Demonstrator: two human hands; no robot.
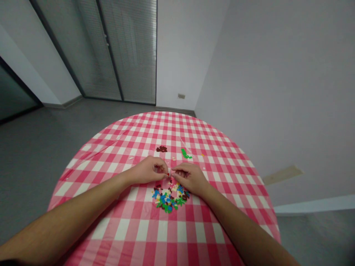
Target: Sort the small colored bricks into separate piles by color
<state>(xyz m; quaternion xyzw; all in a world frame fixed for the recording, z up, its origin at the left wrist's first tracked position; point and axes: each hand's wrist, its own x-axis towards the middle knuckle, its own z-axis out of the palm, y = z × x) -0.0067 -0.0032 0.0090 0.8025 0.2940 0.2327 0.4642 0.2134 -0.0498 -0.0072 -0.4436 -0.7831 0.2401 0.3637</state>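
Note:
My left hand [148,170] and my right hand [190,178] meet at the middle of a round table under a red-and-white checked cloth [166,236]. Both hands are closed in a pinch, fingertips nearly touching, with a tiny red piece [168,174] between them. Just in front of the hands lies a pile of several small bricks [169,197] in blue, green, white, yellow and dark red. Which fingers carry the red piece is too small to tell.
Beyond the hands lie a small dark brown brick cluster [161,149] and a green strip of bricks [185,154]. A few tiny loose bits dot the cloth nearby. Grey floor, white walls and glass doors with blinds [122,48] surround the table.

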